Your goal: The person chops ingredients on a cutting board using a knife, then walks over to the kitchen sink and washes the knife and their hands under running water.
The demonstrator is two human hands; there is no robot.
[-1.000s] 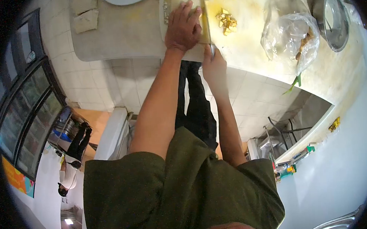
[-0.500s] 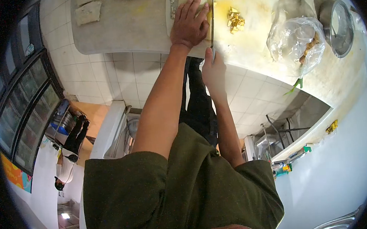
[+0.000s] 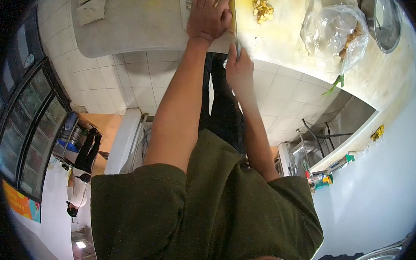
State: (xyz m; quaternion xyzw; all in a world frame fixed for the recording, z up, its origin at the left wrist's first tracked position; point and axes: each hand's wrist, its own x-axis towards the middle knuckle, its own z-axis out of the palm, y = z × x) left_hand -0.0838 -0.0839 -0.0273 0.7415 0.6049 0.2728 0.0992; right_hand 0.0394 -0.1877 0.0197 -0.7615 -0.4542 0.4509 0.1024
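Note:
My left hand [image 3: 207, 16] lies palm down over a white cutting board [image 3: 184, 9], fingers stretched and slightly apart. Whatever is under the palm is mostly hidden; a yellowish strip [image 3: 232, 16] shows beside the thumb. In my right hand [image 3: 240, 68] is the handle of a knife [image 3: 238, 39], its narrow blade pointing away from me along the board's right edge, close to my left fingers. Right of the blade sits a small heap of chopped yellow pieces [image 3: 263, 9] with brownish edges.
A clear plastic bag [image 3: 327, 32] with brown lumps lies to the right, beside a metal bowl [image 3: 385, 22]. A green leafy end [image 3: 336, 83] hangs over the counter edge. A pale flat piece [image 3: 91, 11] lies far left. Another person [image 3: 81, 176] stands in the background.
The view has shifted, so the counter and its things sit higher in the picture. My left hand still rests on the board, and my right hand still grips the knife.

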